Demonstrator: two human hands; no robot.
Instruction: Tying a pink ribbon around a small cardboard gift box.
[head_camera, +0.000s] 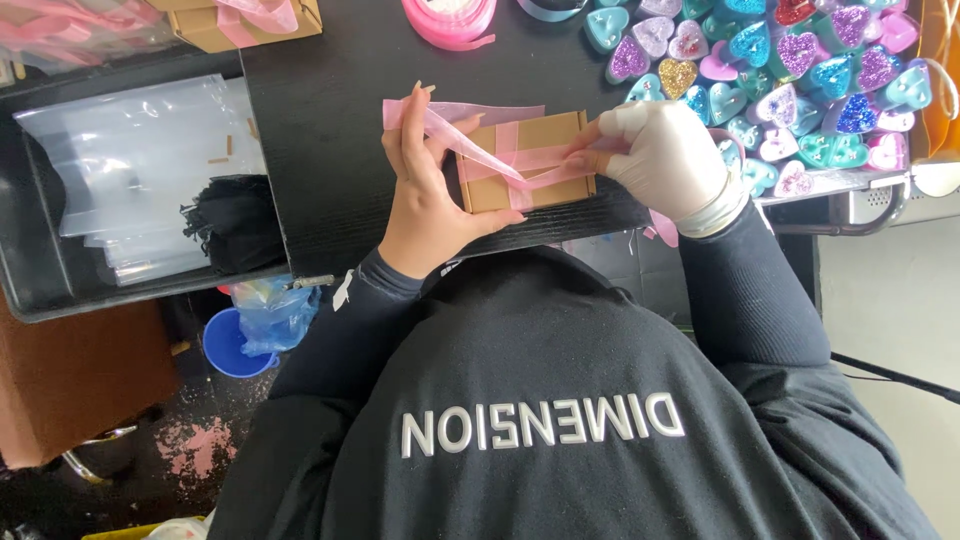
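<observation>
Head view: small brown box (527, 160) mid black surface (320, 120), left hand (425, 195) fingers pinched on pink ribbon (450, 135), gloved right hand (665, 155) fingers pressing ribbon on box's right edge. Best keep ribbon taut, flat. Glitter hearts (780, 70) far right.

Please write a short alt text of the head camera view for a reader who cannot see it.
A person's left hand and gloved right hand hold a sheer pink ribbon across a small brown cardboard box on a black table. Glittery heart-shaped boxes lie to the right.
</observation>
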